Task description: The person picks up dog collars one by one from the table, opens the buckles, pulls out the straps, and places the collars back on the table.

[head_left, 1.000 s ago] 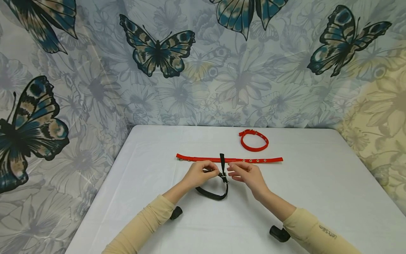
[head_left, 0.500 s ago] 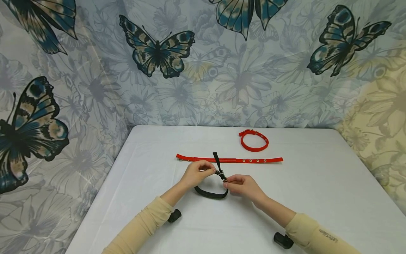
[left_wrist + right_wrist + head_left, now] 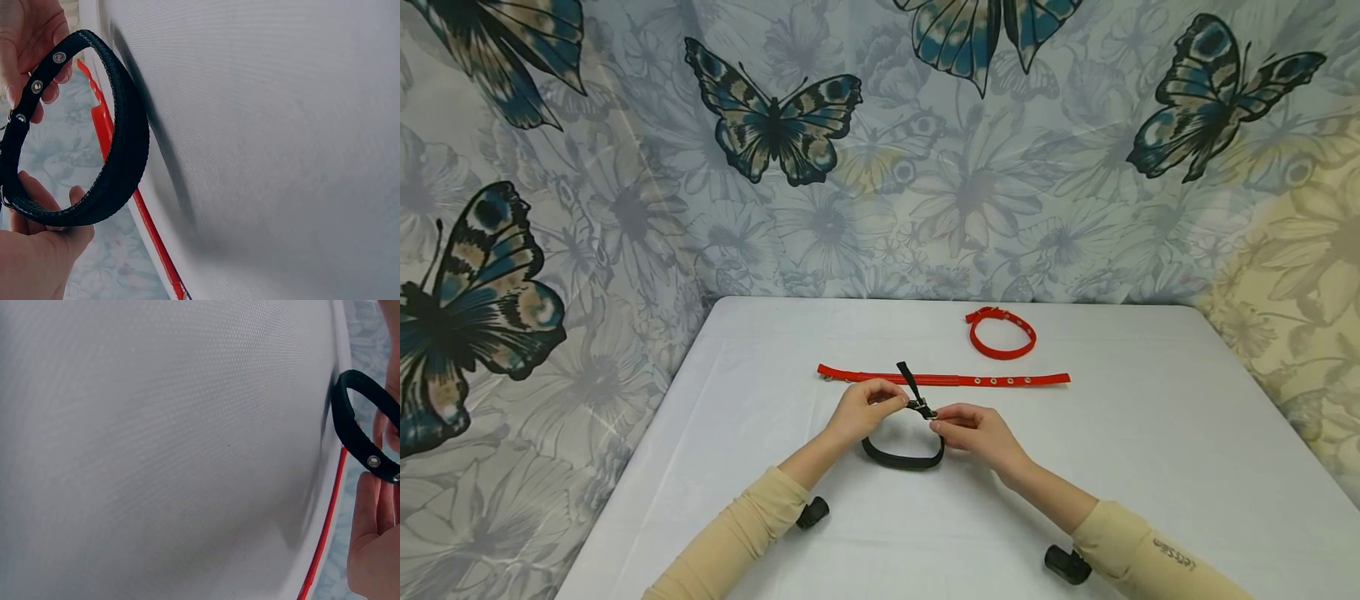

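A black collar (image 3: 901,461), bent into a loop, hangs between both hands close over the table. My left hand (image 3: 859,412) pinches it just left of the metal buckle (image 3: 920,406). From the other side, my right hand (image 3: 983,435) pinches the band near the buckle with thumb and fingers. The strap's loose end (image 3: 907,377) sticks up and away past the buckle. Metal eyelets (image 3: 37,86) line the band in the left wrist view, and the thicker padded part of the loop (image 3: 128,150) faces the table.
Behind the hands a red collar (image 3: 940,380) lies straight across the white table (image 3: 760,333). Farther back, a second red collar (image 3: 1002,354) is buckled into a ring. A butterfly-patterned cloth (image 3: 820,225) hangs behind the table.
My right hand, loosely open beside the buckle at first, has come down and taken hold of the black collar. The strap's loose end has tilted to the left.
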The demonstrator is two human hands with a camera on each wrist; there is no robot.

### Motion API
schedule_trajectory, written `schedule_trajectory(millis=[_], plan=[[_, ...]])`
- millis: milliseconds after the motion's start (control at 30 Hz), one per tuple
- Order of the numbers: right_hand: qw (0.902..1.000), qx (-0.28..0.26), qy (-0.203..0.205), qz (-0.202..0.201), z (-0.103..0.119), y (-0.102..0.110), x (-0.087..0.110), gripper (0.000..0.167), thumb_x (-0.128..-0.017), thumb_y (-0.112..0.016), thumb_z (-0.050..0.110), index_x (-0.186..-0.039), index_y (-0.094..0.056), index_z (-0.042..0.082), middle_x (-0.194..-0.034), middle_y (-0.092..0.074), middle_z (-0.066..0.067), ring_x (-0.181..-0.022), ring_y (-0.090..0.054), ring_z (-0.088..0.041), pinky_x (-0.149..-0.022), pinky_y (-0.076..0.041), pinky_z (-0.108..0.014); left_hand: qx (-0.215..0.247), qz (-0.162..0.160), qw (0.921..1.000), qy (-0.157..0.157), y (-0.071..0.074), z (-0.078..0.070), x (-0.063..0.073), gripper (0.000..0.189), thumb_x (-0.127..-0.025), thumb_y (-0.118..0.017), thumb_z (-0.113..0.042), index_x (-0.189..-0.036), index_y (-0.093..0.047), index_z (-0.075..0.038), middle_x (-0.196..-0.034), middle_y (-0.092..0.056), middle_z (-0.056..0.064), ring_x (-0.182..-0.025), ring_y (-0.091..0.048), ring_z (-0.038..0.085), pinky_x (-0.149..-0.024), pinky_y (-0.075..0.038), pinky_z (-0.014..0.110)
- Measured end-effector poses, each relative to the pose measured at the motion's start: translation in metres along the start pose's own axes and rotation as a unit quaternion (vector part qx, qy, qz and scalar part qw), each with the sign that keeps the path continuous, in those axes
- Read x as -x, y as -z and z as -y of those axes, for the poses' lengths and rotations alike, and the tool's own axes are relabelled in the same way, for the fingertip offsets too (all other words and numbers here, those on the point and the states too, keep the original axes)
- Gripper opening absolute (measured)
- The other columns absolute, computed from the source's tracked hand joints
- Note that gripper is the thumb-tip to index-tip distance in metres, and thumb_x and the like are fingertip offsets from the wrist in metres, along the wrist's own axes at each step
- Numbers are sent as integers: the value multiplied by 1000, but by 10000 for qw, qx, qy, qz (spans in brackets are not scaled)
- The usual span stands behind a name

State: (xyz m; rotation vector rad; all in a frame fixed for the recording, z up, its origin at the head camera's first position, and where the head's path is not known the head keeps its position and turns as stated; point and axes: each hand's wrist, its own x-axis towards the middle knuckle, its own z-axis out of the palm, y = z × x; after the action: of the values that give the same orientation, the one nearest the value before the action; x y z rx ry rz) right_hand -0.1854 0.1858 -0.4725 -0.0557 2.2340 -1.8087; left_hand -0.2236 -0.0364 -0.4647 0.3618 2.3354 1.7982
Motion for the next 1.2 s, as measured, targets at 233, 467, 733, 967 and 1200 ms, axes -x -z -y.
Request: schedule_trajectory(millis=[233,467,733,967,1200], plan=[[10000,10,56,42,1,1,1,36,-90,-72,20,-118,-66,0,-102,-71,-8,-100,-66,-30,-79,-57,-32,-87,-62,9999,-43,1,1,1,14,-90,-70,-20,-96,-73,-8,-94,-69,-2,-85,-59,11,-69,-45,28],[9998,217,30,33,0,2,0,37,-88,-74,25,-116,-67,2,-103,-71,-9,-96,-66,-25,-78,-57,-31,13,-162,9999,6,1,3,0,12,-90,-71,-19,-95,-74,-9,-94,-70,-2,-88,-61,11,-72,-46,29],[9996,254,-81,-38,1,3,-1,35,-88,-74,21,-115,-66,-1,-103,-70,-13,-91,-65,-20,-78,-57,-35,216,-356,9991,121,1,5,-2,15,-89,-71,-17,-98,-73,-4,-95,-71,1,-87,-61,10,-73,-46,27],[9994,324,-90,-96,1,4,0,35,-89,-73,20,-115,-66,-2,-103,-70,-15,-90,-64,-20,-79,-57,-37,355,-380,9985,180,4,-16,8,16,-90,-69,-8,-100,-71,4,-94,-71,7,-84,-61,7,-74,-48,25],[9988,465,-108,-109,5,3,0,38,-86,-75,28,-114,-68,3,-101,-72,-5,-93,-64,-19,-80,-55,-31,465,-246,9986,61,5,-31,17,15,-91,-67,-6,-100,-70,6,-93,-71,6,-85,-62,8,-76,-49,24]])
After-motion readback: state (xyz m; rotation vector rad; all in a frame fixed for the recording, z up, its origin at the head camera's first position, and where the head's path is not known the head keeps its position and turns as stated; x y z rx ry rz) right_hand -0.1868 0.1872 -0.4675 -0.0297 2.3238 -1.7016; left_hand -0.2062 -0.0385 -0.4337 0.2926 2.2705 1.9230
